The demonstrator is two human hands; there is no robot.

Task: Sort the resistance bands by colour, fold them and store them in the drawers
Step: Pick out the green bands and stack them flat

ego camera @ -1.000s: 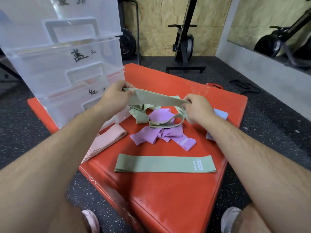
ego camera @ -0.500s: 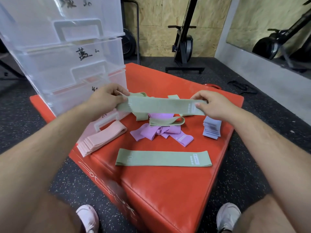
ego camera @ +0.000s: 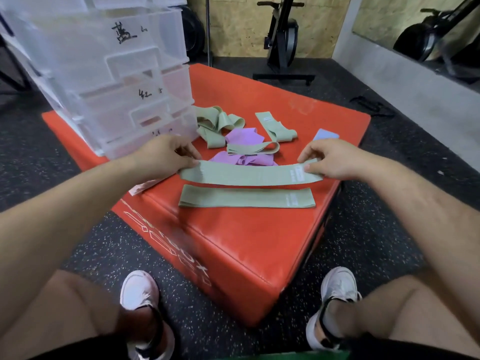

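Four separate green bands (ego camera: 246, 200), plus an uncountable green tangle (ego camera: 215, 123); one purple heap (ego camera: 241, 135); one blue stack (ego camera: 326, 134).

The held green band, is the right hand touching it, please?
Touching. The head view shows the right hand pinching the held green band at its labelled end, thumb on top.

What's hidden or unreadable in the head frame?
Head view:
- pink bands: mostly behind left hand and wrist.
- blue stack: mostly behind right hand.
- lowest drawer label: small, partly covered by left hand.
- print on held green band: blurred.
- top drawer: cut by upper edge.
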